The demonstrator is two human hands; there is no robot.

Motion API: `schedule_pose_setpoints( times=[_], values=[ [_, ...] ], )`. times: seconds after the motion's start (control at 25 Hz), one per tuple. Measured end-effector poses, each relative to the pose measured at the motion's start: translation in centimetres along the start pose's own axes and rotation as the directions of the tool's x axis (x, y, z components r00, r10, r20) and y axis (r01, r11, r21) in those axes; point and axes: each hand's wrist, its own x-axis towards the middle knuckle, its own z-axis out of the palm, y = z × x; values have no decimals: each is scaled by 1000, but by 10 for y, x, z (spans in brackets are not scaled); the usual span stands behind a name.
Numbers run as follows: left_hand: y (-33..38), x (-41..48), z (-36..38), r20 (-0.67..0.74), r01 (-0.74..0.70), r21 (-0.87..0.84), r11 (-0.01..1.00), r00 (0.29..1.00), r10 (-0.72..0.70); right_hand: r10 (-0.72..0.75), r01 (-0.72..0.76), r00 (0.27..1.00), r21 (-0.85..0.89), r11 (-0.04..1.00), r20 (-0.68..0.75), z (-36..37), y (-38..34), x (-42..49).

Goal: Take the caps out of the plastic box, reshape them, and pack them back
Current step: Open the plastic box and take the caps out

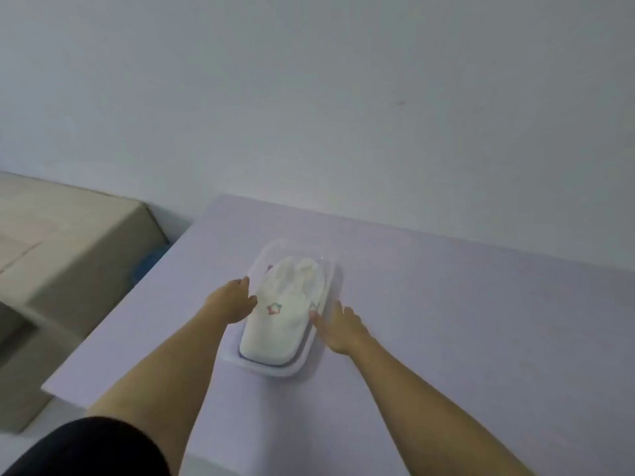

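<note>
- We are at the plastic box (298, 367), which sits near the middle of the pale table (446, 321). It is see-through and has no lid on it that we can see.
- The white cap (280, 321) on top lies inside the box. It has a small star badge, and soft ear shapes at its 12 o'clock end. A dark edge peeks out under it at 6 o'clock, so we think more caps may lie below.
- We cannot tell if this is the start or the end. The caps are in the box, and both hands are beside it.
- Our left hand (232, 302) is at the box's 9 o'clock side. Its fingers are spread and loose, near the cap, holding nothing.
- Our right hand (340, 326) is at 3 o'clock. Its fingers are also open and loose, touching or almost touching the box rim. It is too blurry to be sure.
- Both arms reach straight out from 6 o'clock.
- If we are starting, next we would need to pinch the soft cap from both sides and lift it gently.
</note>
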Motion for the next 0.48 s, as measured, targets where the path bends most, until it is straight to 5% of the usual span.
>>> schedule_pose_setpoints(
  times=[0.28,0.48],
  values=[
    [-46,-2,55,85,181,-268,946,983,-163,166,-169,985,429,887,46,84,-6,9],
    [-27,-8,67,-59,142,-383,913,982,-178,225,-157,970,464,872,-96,77,-8,4]
  ],
)
